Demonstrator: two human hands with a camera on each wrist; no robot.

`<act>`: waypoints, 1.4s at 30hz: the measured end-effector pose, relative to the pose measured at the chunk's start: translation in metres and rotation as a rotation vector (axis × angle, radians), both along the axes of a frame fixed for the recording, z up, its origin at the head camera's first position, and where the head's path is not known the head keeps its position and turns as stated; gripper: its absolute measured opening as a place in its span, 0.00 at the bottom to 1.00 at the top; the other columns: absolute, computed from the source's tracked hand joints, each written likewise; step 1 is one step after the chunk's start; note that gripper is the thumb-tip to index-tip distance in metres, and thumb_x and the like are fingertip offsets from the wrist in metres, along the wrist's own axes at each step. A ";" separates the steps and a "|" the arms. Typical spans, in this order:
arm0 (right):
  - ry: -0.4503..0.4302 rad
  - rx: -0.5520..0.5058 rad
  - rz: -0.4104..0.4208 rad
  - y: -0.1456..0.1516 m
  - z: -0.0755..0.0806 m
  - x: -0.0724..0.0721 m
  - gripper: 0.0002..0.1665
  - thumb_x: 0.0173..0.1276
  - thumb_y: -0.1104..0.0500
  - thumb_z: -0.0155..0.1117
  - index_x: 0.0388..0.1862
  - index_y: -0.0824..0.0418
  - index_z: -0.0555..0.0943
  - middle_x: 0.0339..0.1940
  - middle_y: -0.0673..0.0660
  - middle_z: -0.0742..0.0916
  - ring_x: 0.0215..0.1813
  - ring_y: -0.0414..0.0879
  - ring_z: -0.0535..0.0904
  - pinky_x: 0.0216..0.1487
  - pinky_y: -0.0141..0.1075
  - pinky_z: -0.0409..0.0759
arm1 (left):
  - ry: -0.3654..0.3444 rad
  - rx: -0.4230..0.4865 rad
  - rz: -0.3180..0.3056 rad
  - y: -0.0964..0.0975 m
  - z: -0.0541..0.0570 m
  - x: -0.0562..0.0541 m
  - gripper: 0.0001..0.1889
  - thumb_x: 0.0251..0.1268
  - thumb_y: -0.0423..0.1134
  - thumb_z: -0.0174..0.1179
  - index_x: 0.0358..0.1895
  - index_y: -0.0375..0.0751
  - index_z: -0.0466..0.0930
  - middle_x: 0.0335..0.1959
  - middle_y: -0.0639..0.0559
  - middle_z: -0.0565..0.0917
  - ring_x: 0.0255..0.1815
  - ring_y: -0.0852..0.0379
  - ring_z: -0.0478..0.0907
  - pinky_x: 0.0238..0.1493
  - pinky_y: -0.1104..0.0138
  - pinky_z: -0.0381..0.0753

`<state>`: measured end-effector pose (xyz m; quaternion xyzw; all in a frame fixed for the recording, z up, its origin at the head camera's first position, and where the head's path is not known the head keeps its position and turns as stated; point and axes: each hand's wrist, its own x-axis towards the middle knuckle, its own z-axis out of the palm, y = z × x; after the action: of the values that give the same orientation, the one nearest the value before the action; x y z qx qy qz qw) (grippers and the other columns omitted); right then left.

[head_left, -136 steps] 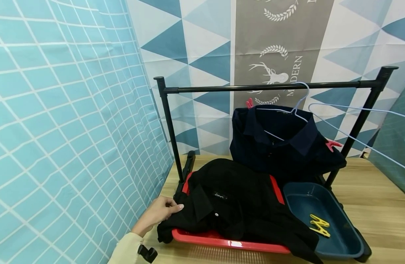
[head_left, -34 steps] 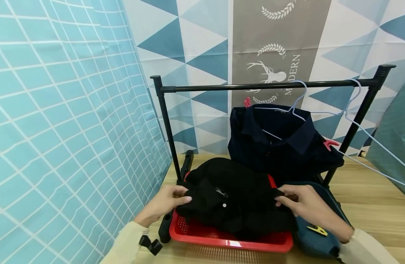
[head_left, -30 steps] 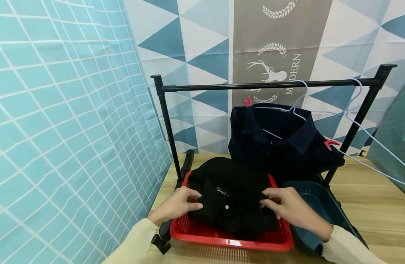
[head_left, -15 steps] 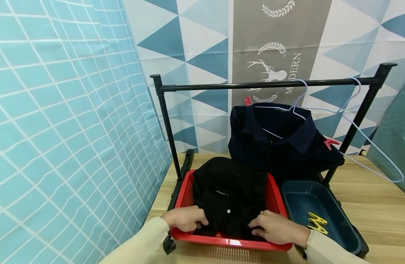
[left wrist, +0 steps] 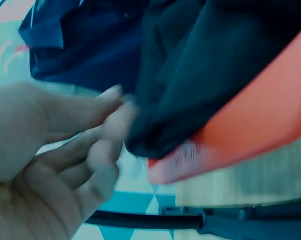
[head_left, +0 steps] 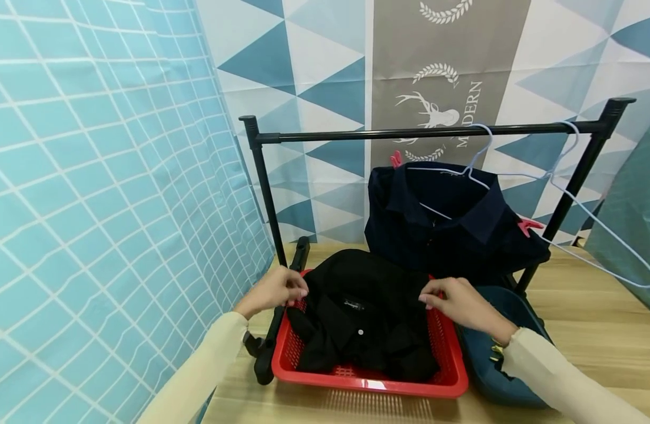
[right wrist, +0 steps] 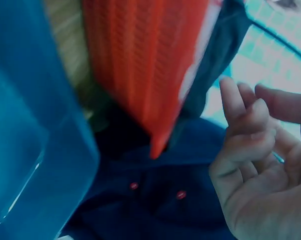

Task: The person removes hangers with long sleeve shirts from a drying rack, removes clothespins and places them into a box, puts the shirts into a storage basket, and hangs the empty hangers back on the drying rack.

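A black collared shirt [head_left: 351, 353] with a white button lies bunched in a red slotted plastic basket [head_left: 372, 386]. My left hand [head_left: 276, 288] is raised over the basket's left rim, beside the shirt. In the left wrist view its thumb and index fingertips are close together near a blurred edge of the cloth, with no cloth visibly pinched. My right hand [head_left: 457, 300] hovers over the basket's right rim. Its fingers are loosely curled and hold nothing in the right wrist view.
A navy collared shirt [head_left: 452, 241] hangs from the black rack [head_left: 346, 135] behind the basket, with a pink clothespin [head_left: 529, 225] at its shoulder. Another wire hanger [head_left: 611, 227] hangs at right. A dark blue tray [head_left: 494, 377] holds yellow clothespins [head_left: 497, 349], partly hidden by my right arm.
Both hands went from the shirt's outer edges inward and down to the basket's front, then rose back and apart. The shirt's overhanging parts are now inside the basket. A second hanger now hangs on the bar.
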<state>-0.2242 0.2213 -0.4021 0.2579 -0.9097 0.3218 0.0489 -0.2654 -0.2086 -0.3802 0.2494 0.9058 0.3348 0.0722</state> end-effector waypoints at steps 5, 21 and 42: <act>-0.005 -0.007 -0.104 0.005 -0.008 -0.025 0.10 0.77 0.59 0.65 0.50 0.63 0.86 0.30 0.48 0.87 0.28 0.40 0.79 0.28 0.35 0.75 | 0.151 -0.061 0.181 -0.003 -0.012 -0.027 0.09 0.68 0.36 0.70 0.48 0.37 0.88 0.34 0.48 0.85 0.31 0.54 0.81 0.34 0.60 0.82; -0.057 0.098 -0.192 -0.007 -0.019 -0.067 0.24 0.73 0.59 0.69 0.60 0.74 0.80 0.21 0.50 0.83 0.25 0.41 0.79 0.31 0.40 0.77 | 0.264 -0.161 0.135 0.001 -0.037 -0.059 0.16 0.68 0.37 0.70 0.56 0.35 0.87 0.22 0.50 0.83 0.20 0.59 0.75 0.25 0.66 0.72; 0.160 -0.149 -0.224 -0.012 0.011 -0.062 0.07 0.78 0.57 0.64 0.47 0.58 0.86 0.35 0.55 0.89 0.24 0.44 0.80 0.25 0.37 0.77 | 0.178 0.222 0.207 0.001 -0.008 -0.043 0.09 0.75 0.33 0.62 0.51 0.33 0.87 0.28 0.49 0.86 0.26 0.52 0.85 0.31 0.62 0.85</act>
<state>-0.2860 0.2091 -0.3911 0.1753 -0.8996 0.3591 0.1760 -0.3084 -0.2075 -0.3881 0.1900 0.8869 0.4151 -0.0710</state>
